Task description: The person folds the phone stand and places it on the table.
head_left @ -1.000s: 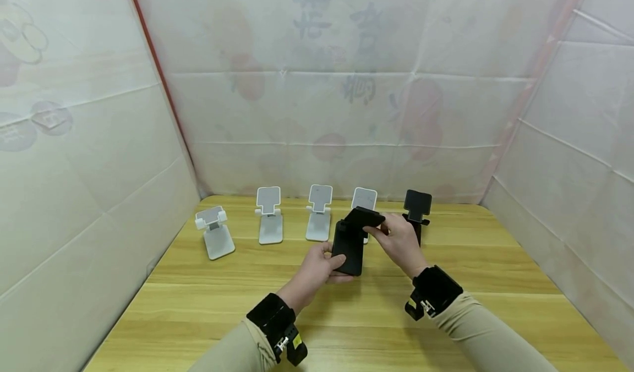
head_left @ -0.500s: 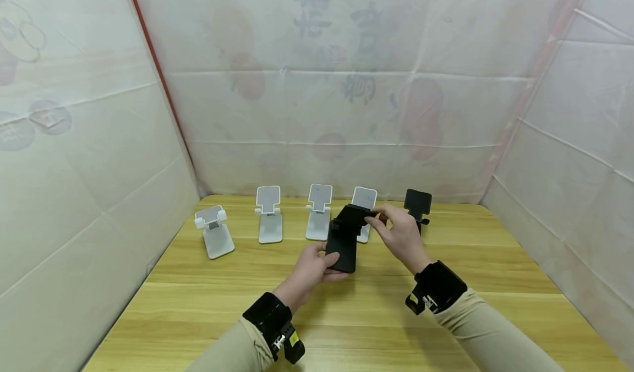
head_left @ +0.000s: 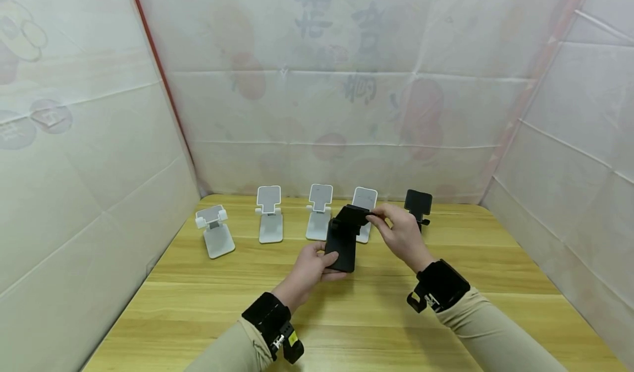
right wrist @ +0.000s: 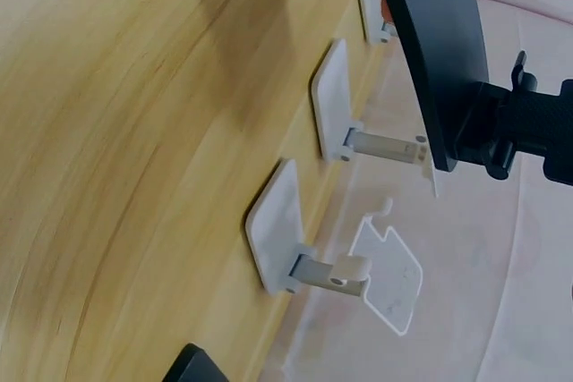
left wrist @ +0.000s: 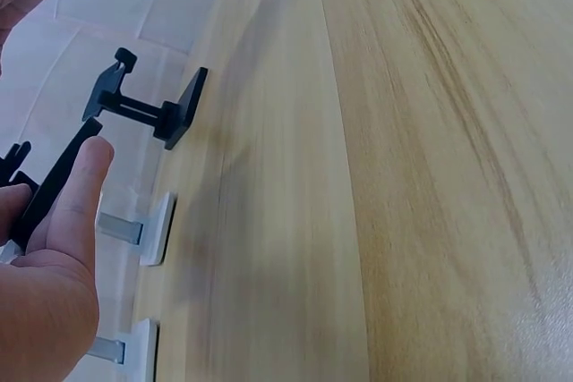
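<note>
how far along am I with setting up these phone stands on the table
Looks done: four white phone stands and one black stand are unfolded in a row at the back of the wooden table. In hand: your left hand grips the base of another black phone stand while your right hand pinches its top plate. Left: likely finishing the unfolding and setting it down.

Soft, even, diffuse light fills the scene, bright without glare. Faint blurry shadows lie on the desk [head_left: 346,317] beneath the arms. The head view bends at its edges; the wrist views blur close up.
</note>
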`<state>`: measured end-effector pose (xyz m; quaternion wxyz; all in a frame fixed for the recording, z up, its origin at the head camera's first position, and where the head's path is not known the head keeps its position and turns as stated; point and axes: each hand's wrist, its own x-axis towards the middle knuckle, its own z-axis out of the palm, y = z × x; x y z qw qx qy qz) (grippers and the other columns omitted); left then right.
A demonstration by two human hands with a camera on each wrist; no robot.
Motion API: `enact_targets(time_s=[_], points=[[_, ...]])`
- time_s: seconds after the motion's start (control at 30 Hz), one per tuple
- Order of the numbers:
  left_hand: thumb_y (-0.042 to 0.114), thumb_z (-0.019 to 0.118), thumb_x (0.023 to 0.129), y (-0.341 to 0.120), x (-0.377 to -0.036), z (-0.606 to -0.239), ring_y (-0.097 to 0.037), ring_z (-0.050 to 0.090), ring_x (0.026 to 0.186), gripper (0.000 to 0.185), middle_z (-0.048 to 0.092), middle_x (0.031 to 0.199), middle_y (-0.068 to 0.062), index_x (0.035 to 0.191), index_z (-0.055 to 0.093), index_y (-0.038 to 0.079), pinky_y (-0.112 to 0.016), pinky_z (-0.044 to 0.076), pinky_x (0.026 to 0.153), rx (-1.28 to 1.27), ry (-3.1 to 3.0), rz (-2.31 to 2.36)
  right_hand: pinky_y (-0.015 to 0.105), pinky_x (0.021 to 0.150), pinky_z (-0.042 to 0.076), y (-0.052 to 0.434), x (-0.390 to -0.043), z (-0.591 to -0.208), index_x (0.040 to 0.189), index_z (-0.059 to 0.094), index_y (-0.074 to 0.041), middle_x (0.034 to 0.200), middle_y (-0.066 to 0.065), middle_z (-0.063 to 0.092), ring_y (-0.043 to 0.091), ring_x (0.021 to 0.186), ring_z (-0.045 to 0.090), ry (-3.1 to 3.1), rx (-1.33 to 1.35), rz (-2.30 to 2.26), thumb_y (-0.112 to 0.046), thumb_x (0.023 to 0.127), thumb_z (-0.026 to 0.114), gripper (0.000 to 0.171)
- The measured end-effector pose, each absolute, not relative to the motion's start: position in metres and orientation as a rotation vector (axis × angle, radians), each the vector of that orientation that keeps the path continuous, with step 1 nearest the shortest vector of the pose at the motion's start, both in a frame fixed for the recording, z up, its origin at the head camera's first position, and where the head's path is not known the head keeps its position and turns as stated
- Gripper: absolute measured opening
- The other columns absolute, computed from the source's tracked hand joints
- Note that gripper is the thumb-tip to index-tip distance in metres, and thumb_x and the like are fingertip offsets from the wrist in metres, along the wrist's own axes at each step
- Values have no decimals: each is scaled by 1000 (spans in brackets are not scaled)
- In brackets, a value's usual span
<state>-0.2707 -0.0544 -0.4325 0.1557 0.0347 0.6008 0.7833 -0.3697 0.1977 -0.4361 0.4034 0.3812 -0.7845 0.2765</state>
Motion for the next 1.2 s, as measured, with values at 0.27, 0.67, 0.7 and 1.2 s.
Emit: enact_targets(time_s=[0.27, 0.67, 0.7, 1.2], points=[[6, 54, 106, -53, -270, -432, -39, 72, 105, 37, 62, 122, -29, 137, 47, -11, -41, 63, 86, 78, 1728, 2245, 27, 65, 33, 183, -338, -401, 106, 66, -13, 90, -1, 63, 9, 74, 45, -1970, 1008, 773, -11, 100, 66, 6], [7, 54, 106, -52, -270, -431, -39, 73, 102, 36, 62, 121, -30, 135, 47, -13, -40, 64, 83, 51, 1742, 2246, 23, 67, 33, 188, -344, -414, 101, 63, -17, 88, -6, 58, 5, 75, 41, -2075, 980, 630, -9, 95, 72, 13], [7, 54, 105, -52, -270, -431, -39, 73, 102, 35, 62, 121, -30, 134, 47, -13, -40, 64, 83, 49, 1740, 2247, 24, 67, 35, 182, -325, -396, 98, 63, -13, 87, -3, 58, 6, 74, 42, -2097, 985, 647, -5, 93, 73, 14], [7, 52, 106, -50, -268, -428, -40, 71, 106, 34, 62, 124, -31, 132, 48, -15, -39, 63, 85, 83, 1704, 2268, 26, 65, 35, 172, -305, -377, 90, 57, -8, 80, 1, 53, 11, 72, 43, -2063, 1067, 604, 5, 85, 76, 24]])
